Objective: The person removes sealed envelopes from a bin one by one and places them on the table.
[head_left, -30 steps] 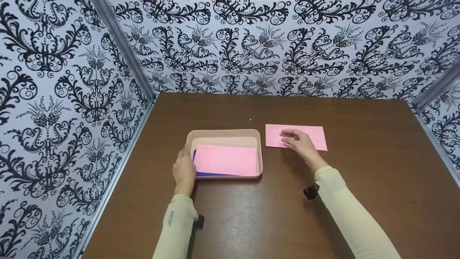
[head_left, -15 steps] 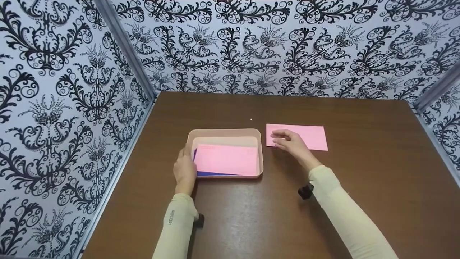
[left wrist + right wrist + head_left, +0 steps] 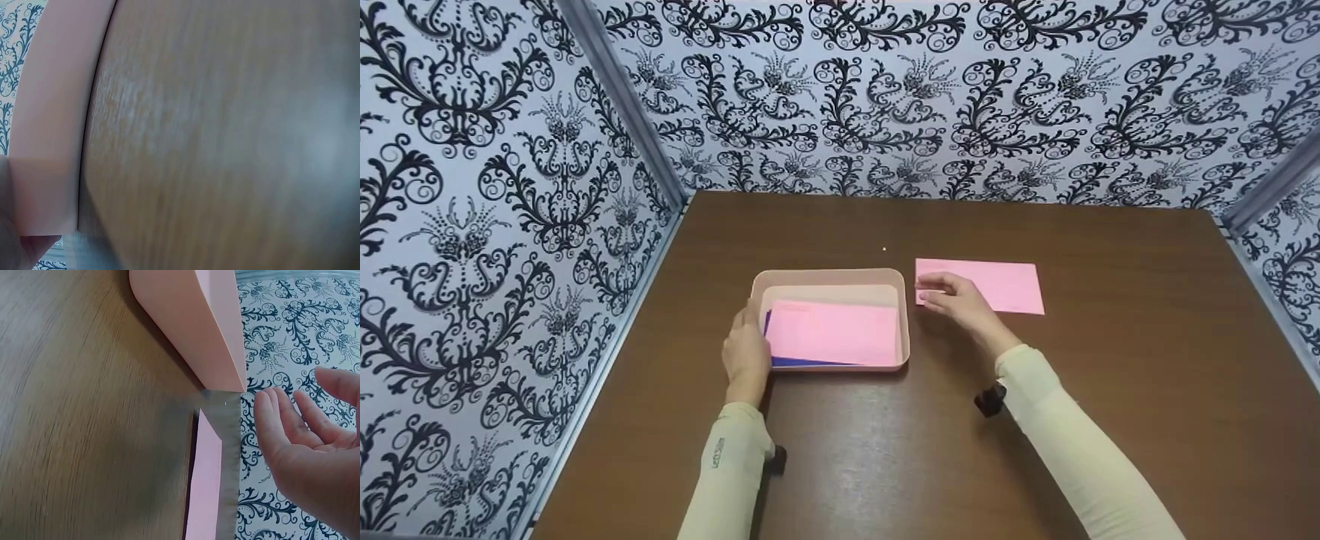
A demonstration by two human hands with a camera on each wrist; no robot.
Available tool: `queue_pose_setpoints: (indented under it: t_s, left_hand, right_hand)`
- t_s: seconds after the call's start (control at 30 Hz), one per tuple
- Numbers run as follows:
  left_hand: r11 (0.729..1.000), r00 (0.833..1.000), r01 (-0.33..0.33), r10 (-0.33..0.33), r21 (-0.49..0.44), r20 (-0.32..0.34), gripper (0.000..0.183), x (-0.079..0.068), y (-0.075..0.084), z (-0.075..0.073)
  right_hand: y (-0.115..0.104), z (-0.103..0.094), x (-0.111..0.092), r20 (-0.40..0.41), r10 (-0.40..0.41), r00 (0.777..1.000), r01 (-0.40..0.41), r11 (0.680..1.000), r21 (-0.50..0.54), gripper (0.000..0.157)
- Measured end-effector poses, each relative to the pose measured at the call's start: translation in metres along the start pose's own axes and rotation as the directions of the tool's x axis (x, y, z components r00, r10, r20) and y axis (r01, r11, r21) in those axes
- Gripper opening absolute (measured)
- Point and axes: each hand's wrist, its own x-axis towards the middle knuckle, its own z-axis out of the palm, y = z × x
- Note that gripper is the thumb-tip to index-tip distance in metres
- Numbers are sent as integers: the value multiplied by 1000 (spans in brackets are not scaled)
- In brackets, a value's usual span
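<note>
A pale pink tray (image 3: 831, 276) stands on the brown table with a pink envelope (image 3: 832, 334) lying inside it. Under that envelope, the edge of something dark blue (image 3: 799, 361) shows. My left hand (image 3: 745, 351) rests along the tray's left outer wall, its fingers fairly straight; in the left wrist view only a bit of the hand (image 3: 8, 242) is seen beside the tray wall (image 3: 50, 112). To the tray's right lies a second pink envelope (image 3: 1009, 287). My right hand (image 3: 958, 301) hovers above its left end, fingers loosely bent and holding nothing, as the right wrist view confirms.
The brown table (image 3: 877, 450) extends around the tray. A patterned wall (image 3: 915, 97) closes off the back, and another patterned panel (image 3: 457, 247) borders the left side. A tiny white speck (image 3: 884, 249) lies behind the tray.
My right hand has moved left over the second envelope, from near its middle to its left end. The left hand, tray and envelopes have stayed in place.
</note>
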Motion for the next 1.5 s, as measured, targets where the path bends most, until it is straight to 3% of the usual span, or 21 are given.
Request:
queue_pose_setpoints:
  t_s: [0.57,0.97,1.5]
  left_hand:
    - [1000,1000,-7,8,5,-26,52,0,0,0]
    - [999,1000,29,-29,-36,-3,51,0,0,-1]
    - [999,1000,20,-20,-30,6,52,0,0,0]
  right_hand:
    - [0,14,3,19,0,1000,-1,1000,28,44]
    - [0,21,7,29,-3,1000,2,999,39,42]
    - [-2,31,11,32,-14,999,14,1000,-1,40]
